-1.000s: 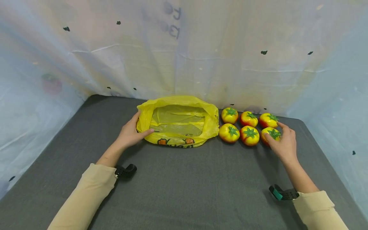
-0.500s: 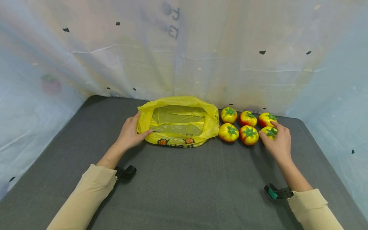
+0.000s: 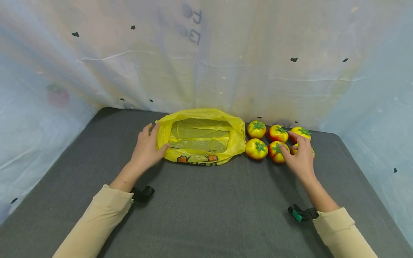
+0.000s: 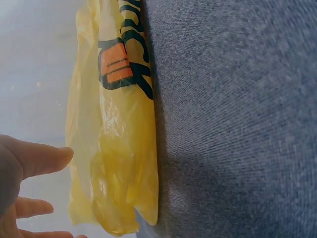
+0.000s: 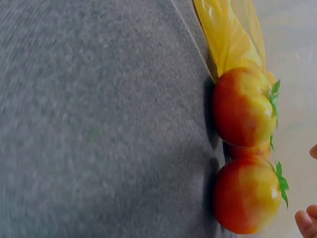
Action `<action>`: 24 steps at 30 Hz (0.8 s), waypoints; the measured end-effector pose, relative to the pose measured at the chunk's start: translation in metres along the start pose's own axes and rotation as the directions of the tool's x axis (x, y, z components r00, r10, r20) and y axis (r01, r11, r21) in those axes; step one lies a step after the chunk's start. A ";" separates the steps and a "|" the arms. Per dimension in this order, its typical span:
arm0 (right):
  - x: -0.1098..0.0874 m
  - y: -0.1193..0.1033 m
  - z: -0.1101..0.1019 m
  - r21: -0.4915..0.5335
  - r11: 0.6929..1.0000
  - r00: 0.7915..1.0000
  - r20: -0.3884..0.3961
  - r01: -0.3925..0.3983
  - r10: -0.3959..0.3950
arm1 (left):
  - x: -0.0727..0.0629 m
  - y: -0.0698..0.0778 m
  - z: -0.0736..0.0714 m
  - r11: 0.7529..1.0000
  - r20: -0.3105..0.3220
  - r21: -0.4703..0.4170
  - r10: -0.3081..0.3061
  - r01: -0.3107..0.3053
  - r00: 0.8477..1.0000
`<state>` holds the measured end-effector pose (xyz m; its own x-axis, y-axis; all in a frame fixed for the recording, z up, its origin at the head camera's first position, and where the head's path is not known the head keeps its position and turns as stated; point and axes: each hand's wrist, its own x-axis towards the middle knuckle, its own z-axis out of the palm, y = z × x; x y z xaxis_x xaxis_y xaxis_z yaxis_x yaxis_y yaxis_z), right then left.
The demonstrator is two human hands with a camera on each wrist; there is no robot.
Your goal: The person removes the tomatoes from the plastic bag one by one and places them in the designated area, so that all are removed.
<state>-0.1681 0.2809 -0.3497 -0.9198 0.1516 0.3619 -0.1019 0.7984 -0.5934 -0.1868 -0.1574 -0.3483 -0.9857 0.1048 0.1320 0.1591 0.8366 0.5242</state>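
A yellow plastic bag (image 3: 237, 138) lies with its mouth spread wide and facing up; nothing shows inside it. My left hand (image 3: 144, 150) is at its left end, fingers spread, thumb tip by the rim. In the left wrist view the thumb (image 4: 49, 157) overlaps the edge of the bag (image 4: 121, 129). To the bag's right, several yellow-red tomatoes with green leafy tops stand in two rows. My right hand (image 3: 302, 159) hovers over the front row, thumb by the middle tomato (image 3: 276, 157) and partly hiding the right one. In the right wrist view its fingertips (image 5: 306, 225) are apart from the tomatoes (image 5: 243, 198).
A dark grey cloth (image 3: 209, 204) covers the table. A whitish plastic sheet (image 3: 226, 64) hangs behind it and along both sides. The back tomatoes (image 3: 256, 129) stand close to this sheet. Black straps hang at both wrists.
My right hand has moved left, from the rightmost tomatoes towards the middle front one. The left hand's fingers have spread and shifted slightly on the bag's end. Bag and tomatoes stay in place.
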 end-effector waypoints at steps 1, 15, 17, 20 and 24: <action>0.000 -0.001 0.001 0.006 1.000 1.000 0.005 0.009 -0.009 | 0.000 0.002 0.000 1.000 -0.007 0.011 0.008 -0.008 1.000; 0.003 -0.001 0.019 0.048 0.934 0.934 -0.058 0.355 -0.352 | 0.000 0.011 0.005 0.972 -0.018 0.176 0.163 -0.157 0.986; 0.004 -0.002 0.022 0.035 0.921 0.921 -0.058 0.387 -0.385 | 0.000 0.010 0.005 0.963 -0.018 0.196 0.190 -0.182 0.982; 0.003 -0.005 0.025 0.015 0.914 0.914 -0.037 0.405 -0.404 | 0.000 0.011 0.006 0.954 -0.023 0.213 0.221 -0.212 0.975; 0.003 -0.009 0.029 -0.004 0.907 0.907 -0.009 0.422 -0.422 | 0.001 0.012 0.007 0.947 -0.031 0.227 0.243 -0.229 0.970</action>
<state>-0.1807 0.2576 -0.3644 -0.7875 -0.1939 0.5851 -0.4789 0.7901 -0.3827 -0.1858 -0.1435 -0.3473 -0.9155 0.2878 0.2812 0.3642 0.8898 0.2750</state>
